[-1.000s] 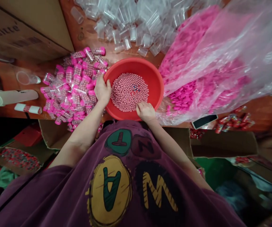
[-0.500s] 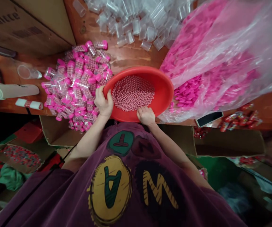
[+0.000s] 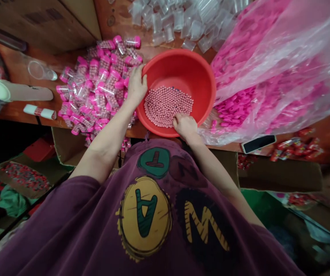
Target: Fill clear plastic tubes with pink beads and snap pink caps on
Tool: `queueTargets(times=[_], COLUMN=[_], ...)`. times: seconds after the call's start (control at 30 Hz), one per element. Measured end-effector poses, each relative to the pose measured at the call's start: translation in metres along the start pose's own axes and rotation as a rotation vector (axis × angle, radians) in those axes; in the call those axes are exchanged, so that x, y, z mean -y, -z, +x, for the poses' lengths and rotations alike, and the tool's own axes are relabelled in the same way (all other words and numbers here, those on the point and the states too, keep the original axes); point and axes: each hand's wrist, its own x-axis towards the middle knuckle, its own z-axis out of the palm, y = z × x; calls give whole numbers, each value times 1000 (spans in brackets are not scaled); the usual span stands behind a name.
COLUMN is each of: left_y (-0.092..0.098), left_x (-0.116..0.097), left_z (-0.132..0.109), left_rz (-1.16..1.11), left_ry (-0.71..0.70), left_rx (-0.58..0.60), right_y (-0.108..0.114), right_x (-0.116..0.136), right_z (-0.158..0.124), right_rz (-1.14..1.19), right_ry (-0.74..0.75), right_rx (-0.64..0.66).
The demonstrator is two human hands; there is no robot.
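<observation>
A red plastic basin [image 3: 202,76] tilts toward me at the front of the wooden table. Small round pink beads [image 3: 165,103] are gathered in its near part. My left hand [image 3: 137,85] grips the basin's left rim, thumb on the inside. Over the near rim reaches my right hand [image 3: 185,124], its fingers curled at the edge of the beads; what they hold, if anything, is hidden. Beside my left hand lies a heap of small clear bottles with pink caps [image 3: 96,92], filled with beads.
Clear empty tubes [image 3: 179,19] lie behind the basin. A plastic bag of pink parts [image 3: 271,84] spreads on the right, near a phone [image 3: 258,144] and red-wrapped pieces [image 3: 299,147]. Leftward are a cardboard box [image 3: 47,23] and a white cylinder [image 3: 21,91]. Cardboard boxes [image 3: 280,176] stand below the table edge.
The basin has tipped back and moved away from me, showing more of its inside. My left hand went with it along the rim. My right hand's fingers have shifted inward to the beads.
</observation>
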Motion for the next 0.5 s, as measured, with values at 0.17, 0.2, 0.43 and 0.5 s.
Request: queueTargets(times=[0.17, 0.2, 0.43, 0.5], left_y=[51, 63, 79, 65], left_x=[4, 8, 33, 28], left_z=[-34, -49, -157, -161], left_rz=[55, 87, 243, 234], left_ry=[-26, -1, 71, 37], left_rx=[-138, -195, -362, -322], right_y=[-3, -3, 0, 2], right_x=[-4, -5, -8, -9], right_z=[-1, 0, 10, 8], right_rz=[-23, -27, -36, 31], right_ry=[24, 27, 109, 149], right_rx=[44, 44, 52, 62])
